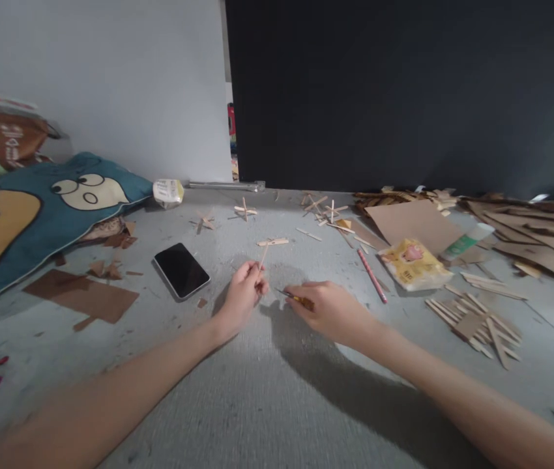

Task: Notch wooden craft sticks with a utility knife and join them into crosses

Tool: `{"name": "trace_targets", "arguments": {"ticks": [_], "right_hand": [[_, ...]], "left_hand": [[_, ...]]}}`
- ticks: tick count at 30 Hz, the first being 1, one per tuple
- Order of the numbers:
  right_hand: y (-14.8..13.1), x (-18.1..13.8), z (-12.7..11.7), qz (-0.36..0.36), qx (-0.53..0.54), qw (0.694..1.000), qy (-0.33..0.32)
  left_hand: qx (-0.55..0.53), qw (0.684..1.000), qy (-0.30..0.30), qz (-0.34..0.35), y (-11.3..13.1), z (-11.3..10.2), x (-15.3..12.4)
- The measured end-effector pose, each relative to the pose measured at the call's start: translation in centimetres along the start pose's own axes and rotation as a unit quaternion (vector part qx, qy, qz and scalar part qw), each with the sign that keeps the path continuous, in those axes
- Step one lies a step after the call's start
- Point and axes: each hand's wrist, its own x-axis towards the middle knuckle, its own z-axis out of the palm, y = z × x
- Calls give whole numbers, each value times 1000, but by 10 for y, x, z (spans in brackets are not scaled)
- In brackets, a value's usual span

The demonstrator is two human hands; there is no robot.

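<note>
Phone (182, 271) lying flat at left; next, the left hand (244, 294) pinching a stick (263, 256), its end poking past the fingertips! Across a gap, a yellow tool (302, 301), gripped in the right hand (330, 307), tip facing left. Then the pencil (372, 277), and heaped sticks (495, 342) far right!

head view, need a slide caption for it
Left hand pinching a thin wooden stick, right hand gripping a yellow-handled tool, a dark-screened phone lying nearby.
</note>
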Motion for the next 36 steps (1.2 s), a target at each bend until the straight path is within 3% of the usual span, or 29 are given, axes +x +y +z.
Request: {"name": "trace_targets", "arguments": {"ticks": [5,14,19,25,30,36], "right_hand": [[10,21,-7,-40,-53,998,-19],[64,115,-19,102,-125,983,89],[85,143,-10,153,-152,969,123],[80,149,-3,141,-158,968,134],[65,146,9,102,-136,983,76],[54,151,15,165,-108,979,50]], "left_hand": [[-21,1000,6,9,-2,0,5],[11,1000,19,17,-10,-4,11],[25,999,33,18,-18,-5,13],[14,999,44,22,-21,-4,15],[4,999,27,42,-21,-1,14],[72,993,11,93,-21,-3,11]]}}
